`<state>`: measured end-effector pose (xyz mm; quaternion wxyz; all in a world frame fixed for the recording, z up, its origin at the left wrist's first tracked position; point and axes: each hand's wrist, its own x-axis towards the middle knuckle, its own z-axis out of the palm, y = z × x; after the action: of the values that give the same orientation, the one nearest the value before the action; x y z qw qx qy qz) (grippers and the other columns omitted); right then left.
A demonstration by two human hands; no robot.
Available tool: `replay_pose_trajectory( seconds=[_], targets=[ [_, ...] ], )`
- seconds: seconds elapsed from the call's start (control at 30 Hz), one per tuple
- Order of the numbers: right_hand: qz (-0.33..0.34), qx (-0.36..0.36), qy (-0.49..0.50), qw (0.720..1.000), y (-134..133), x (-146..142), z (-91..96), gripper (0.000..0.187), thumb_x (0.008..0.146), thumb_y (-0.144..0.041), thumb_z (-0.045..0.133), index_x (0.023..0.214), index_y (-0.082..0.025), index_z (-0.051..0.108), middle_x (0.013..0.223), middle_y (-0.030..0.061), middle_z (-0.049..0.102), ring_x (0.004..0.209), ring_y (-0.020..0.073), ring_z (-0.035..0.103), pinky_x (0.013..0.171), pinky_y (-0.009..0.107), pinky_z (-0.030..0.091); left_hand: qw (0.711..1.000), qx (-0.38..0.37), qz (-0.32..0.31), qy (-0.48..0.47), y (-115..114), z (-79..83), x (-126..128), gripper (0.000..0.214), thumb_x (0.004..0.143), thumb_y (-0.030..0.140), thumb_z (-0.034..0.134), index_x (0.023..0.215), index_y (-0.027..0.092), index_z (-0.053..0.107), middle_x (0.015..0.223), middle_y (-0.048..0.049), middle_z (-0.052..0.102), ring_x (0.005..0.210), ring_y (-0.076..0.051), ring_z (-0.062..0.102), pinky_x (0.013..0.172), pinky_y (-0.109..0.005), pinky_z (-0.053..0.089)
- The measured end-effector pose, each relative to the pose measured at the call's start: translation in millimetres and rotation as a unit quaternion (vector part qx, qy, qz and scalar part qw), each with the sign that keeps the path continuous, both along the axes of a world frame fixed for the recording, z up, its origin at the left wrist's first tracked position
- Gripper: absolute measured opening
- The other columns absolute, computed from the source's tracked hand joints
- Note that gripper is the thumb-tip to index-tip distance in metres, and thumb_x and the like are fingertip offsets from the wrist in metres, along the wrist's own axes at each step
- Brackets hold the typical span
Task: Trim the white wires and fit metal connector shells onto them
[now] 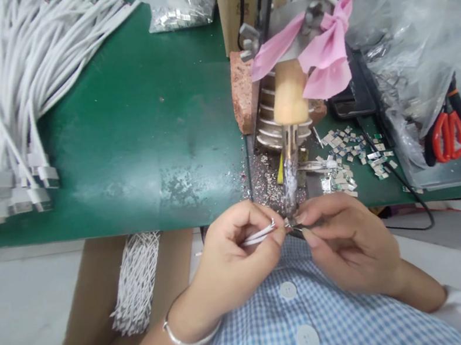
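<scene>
My left hand (245,253) is closed round the end of white cables (259,235), whose stripped wire tips stick out beyond the fingers. My right hand (349,240) pinches thin, dark tweezers (313,223), their points meeting a tiny metal piece at the left fingertips. Just above, a soldering iron (290,90) with a wooden handle is fixed to a stand, its tip pointing down between both hands. What exactly the tweezer points grip is too small to tell. Loose small connector pieces (342,176) lie on the bench to the right of the iron.
A large bundle of white cables (8,104) covers the left of the green bench (128,125). Below it stands a cardboard box (82,317) with more cables. A brick (242,93) sits by the stand. Red-handled pliers (449,134) and clear plastic bags (419,2) lie right.
</scene>
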<state>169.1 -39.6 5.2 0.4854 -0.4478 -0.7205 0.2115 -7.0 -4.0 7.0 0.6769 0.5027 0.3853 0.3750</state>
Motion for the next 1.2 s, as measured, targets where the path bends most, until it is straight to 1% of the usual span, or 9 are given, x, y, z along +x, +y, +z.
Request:
replay_pose_trajectory(
  seconds=[0.17, 0.33, 0.6, 0.77, 0.87, 1.07, 1.2],
  targets=[
    [-0.009, 0.004, 0.001, 1.000, 0.8, -2.3, -2.2, 0.022, 0.075, 0.000, 0.059, 0.088, -0.019, 0.057, 0.088, 0.0054, 0.065, 0.082, 0.0165, 0.069, 0.070, 0.029, 0.062, 1.000, 0.005, -0.004, -0.005, -1.4, -2.4, 0.6, 0.021, 0.075, -0.002, 0.061, 0.070, 0.017, 0.056, 0.077, 0.0037, 0.066, 0.067, -0.005, 0.059, 0.061, -0.013, 0.048],
    [-0.017, 0.009, -0.007, 1.000, 2.2, -3.2, 0.0, 0.021, 0.076, -0.002, 0.059, 0.087, -0.019, 0.057, 0.087, 0.0046, 0.065, 0.081, 0.0160, 0.068, 0.070, 0.029, 0.062, 1.000, 0.015, -0.007, -0.005, 0.0, -1.9, 1.4, 0.020, 0.076, -0.002, 0.061, 0.071, 0.017, 0.056, 0.078, 0.0039, 0.065, 0.067, -0.005, 0.058, 0.061, -0.013, 0.047],
    [-0.014, 0.004, -0.021, 1.000, 1.7, -1.5, 1.9, 0.020, 0.078, -0.003, 0.058, 0.088, -0.020, 0.057, 0.087, 0.0045, 0.065, 0.081, 0.0166, 0.068, 0.069, 0.030, 0.063, 1.000, 0.021, 0.000, 0.006, -0.1, 0.6, 0.8, 0.019, 0.077, 0.001, 0.062, 0.070, 0.017, 0.055, 0.078, 0.0037, 0.064, 0.067, -0.005, 0.058, 0.061, -0.013, 0.047],
    [-0.004, 0.007, -0.018, 1.000, 1.8, -1.6, 2.0, 0.019, 0.076, -0.001, 0.059, 0.085, -0.018, 0.056, 0.087, 0.0055, 0.065, 0.082, 0.0158, 0.068, 0.070, 0.027, 0.062, 1.000, 0.022, -0.006, 0.008, -0.7, 1.0, 0.0, 0.019, 0.077, 0.000, 0.060, 0.071, 0.017, 0.055, 0.078, 0.0038, 0.065, 0.067, -0.005, 0.058, 0.060, -0.013, 0.047],
    [0.003, 0.006, -0.020, 1.000, 1.7, -1.9, 1.6, 0.018, 0.076, -0.002, 0.059, 0.084, -0.017, 0.056, 0.086, 0.0056, 0.065, 0.082, 0.0156, 0.069, 0.070, 0.026, 0.062, 0.999, 0.022, -0.012, 0.026, -0.7, 0.9, -0.9, 0.020, 0.076, -0.001, 0.060, 0.070, 0.017, 0.054, 0.077, 0.0037, 0.065, 0.066, -0.005, 0.057, 0.060, -0.014, 0.047],
    [-0.017, 0.012, -0.027, 0.999, 1.6, -2.5, -0.5, 0.018, 0.078, -0.003, 0.058, 0.087, -0.019, 0.056, 0.085, 0.0053, 0.067, 0.080, 0.0172, 0.069, 0.067, 0.029, 0.062, 0.999, 0.026, -0.008, 0.026, -0.9, -1.5, -1.0, 0.020, 0.076, -0.001, 0.060, 0.069, 0.017, 0.054, 0.076, 0.0037, 0.064, 0.066, -0.005, 0.057, 0.060, -0.014, 0.047],
    [-0.021, 0.019, -0.032, 0.999, 2.3, -3.3, -0.2, 0.018, 0.079, -0.004, 0.059, 0.088, -0.019, 0.056, 0.085, 0.0053, 0.066, 0.080, 0.0172, 0.069, 0.067, 0.030, 0.062, 0.999, 0.037, -0.001, 0.026, 0.1, 0.4, 0.2, 0.019, 0.077, 0.001, 0.061, 0.069, 0.017, 0.054, 0.077, 0.0034, 0.065, 0.067, -0.006, 0.058, 0.061, -0.014, 0.047]
  ],
)
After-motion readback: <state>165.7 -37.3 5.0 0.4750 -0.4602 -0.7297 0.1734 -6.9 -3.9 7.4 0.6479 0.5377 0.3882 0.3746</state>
